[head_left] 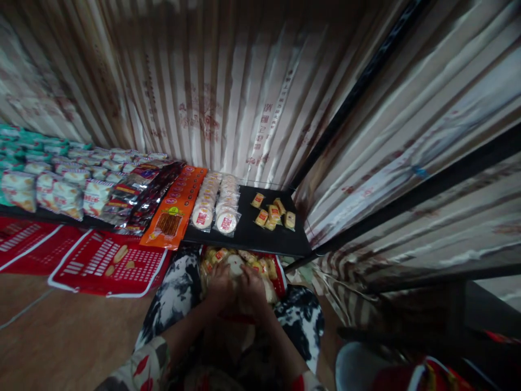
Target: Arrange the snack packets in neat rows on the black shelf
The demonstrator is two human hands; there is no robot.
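My left hand (218,285) and my right hand (253,289) reach down together into a red basket (280,274) full of small yellow wrapped snacks (222,255) that rests between my knees. Both hands have their fingers curled down among the packets; what they grip is hidden. Just beyond the basket a low black shelf (248,236) carries several loose yellow snack packets (272,213) and two rows of round white rice-cracker packs (215,203).
Orange snack packs (175,209), dark packs (138,193) and white and green bags (52,184) line the shelf to the left. Empty red baskets (106,263) lie on the wooden floor. Draped plastic sheeting (228,92) and black shelf rails (411,198) close in behind and right.
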